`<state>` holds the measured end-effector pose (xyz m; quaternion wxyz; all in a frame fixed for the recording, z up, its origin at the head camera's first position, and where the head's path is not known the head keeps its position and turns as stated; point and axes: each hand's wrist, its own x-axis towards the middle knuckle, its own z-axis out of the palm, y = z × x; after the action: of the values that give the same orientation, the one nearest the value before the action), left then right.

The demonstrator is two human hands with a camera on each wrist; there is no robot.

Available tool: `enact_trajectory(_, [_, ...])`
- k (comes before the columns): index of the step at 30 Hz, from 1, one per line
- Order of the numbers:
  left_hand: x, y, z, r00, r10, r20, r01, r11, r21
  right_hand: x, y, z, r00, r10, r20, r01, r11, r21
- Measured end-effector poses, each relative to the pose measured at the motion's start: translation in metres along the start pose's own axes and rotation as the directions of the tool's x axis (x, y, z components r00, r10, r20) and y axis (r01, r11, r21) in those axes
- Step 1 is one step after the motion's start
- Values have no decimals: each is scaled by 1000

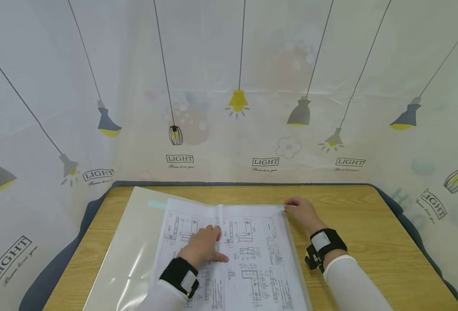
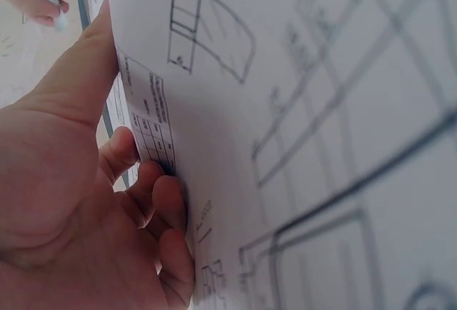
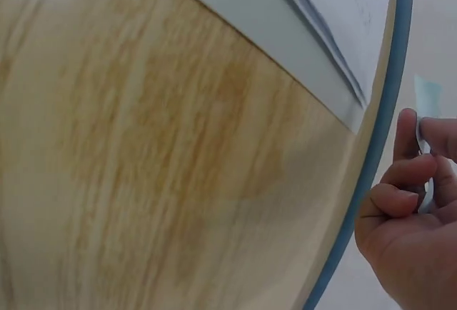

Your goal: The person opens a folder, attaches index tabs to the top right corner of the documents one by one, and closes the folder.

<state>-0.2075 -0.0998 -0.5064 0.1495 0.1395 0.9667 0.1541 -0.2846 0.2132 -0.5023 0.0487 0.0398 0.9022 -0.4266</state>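
A large white sheet of technical drawings [image 1: 248, 237], with a raised crease down its middle, lies over a pale glossy board [image 1: 124, 250]. On the sheet's left half rests my left hand [image 1: 203, 245], thumb spread out near the crease; the left wrist view shows its fingertips [image 2: 170, 203] against the paper. At the sheet's far right corner, my right hand [image 1: 303, 214] pinches a pale teal tape strip [image 3: 428, 97] between thumb and fingers. Another pale teal strip [image 1: 156, 204] crosses the far left corner from the sheet onto the board.
A wooden table [image 1: 353, 216] lies under everything, with a dark blue edge [image 1: 236, 184] around it. Behind it hangs a pale cloth [image 1: 213, 56] printed with lamps. The board reaches beyond the sheet on the left, and bare wood shows on the right.
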Motion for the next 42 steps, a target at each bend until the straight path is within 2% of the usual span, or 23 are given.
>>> enact_trajectory(10, [1,-2,2,1000,9,-10,-8,1000,11,10,13,8,998,55,36,-55,998,-19])
enact_trajectory(17, [1,-2,3,1000,7,-5,-6,1000,16,14,15,10,994,96,42,-94,994,-58])
enact_trajectory(32, [5,-6,6,1000,-6,-4,6,1000,3,17,13,13,988,148,46,-146,988,-51])
enact_trajectory(36, [6,-6,7,1000,-4,-3,4,1000,8,15,10,14,991,132,30,-130,989,-71])
enact_trajectory(42, [6,-7,8,1000,-8,4,8,1000,-4,14,10,18,999,54,-5,-54,988,-147])
